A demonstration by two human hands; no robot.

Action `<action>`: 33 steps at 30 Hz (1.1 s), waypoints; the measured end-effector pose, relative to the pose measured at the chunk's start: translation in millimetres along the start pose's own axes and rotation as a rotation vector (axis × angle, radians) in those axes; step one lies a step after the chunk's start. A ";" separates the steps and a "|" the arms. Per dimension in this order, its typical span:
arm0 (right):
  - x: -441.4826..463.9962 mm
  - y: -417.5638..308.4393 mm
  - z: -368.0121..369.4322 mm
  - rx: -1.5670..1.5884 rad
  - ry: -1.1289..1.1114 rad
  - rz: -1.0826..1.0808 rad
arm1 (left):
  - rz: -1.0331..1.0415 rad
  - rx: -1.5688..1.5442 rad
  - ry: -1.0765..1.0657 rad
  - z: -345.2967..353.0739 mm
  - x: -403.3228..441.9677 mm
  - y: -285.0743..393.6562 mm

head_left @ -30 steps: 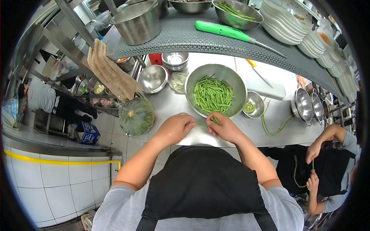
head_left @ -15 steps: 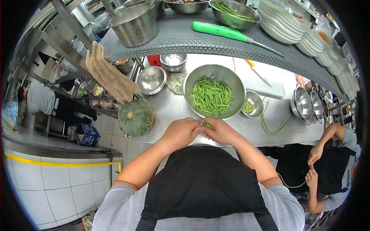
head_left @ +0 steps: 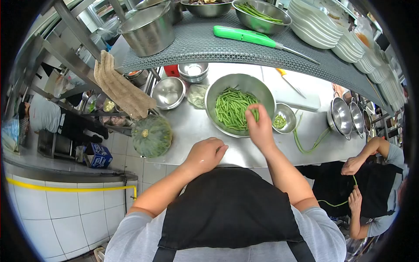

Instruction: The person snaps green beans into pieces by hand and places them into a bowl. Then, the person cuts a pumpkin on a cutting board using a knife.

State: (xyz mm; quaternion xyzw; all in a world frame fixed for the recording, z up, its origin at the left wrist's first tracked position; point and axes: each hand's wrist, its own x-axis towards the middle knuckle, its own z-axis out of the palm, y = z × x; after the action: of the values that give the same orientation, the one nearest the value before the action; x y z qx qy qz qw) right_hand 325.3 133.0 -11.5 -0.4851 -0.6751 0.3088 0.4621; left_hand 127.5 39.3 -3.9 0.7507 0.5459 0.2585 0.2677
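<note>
Through the head feed I see the bare right hand (head_left: 260, 126) reaching over the near right rim of the large, round stainless-steel bowl (head_left: 260, 91), its fingers bent over the short green bean pieces (head_left: 231, 110) piled inside; I cannot tell whether the fingertips grasp any. The bare left hand (head_left: 206, 153) is on the near left side of that bowl, fingers curled, thumb extended; I cannot make out anything in its grip. Just right of the large bowl, a small round metal bowl (head_left: 289, 114) holds green bits (head_left: 279, 121). Beyond it, a shelved steel bowl (head_left: 262, 27) contains long green beans (head_left: 256, 12).
</note>
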 end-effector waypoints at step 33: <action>-62.7 203.5 -178.9 -0.932 0.019 0.518 | -0.344 -0.432 -0.261 21.3 -9.2 -18.9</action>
State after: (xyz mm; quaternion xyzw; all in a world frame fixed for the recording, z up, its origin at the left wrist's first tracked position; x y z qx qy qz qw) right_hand 572.1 137.3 -139.5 -0.7926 -0.5946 0.0757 0.1121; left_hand 126.6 32.8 -33.1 0.5998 0.5584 0.2211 0.5288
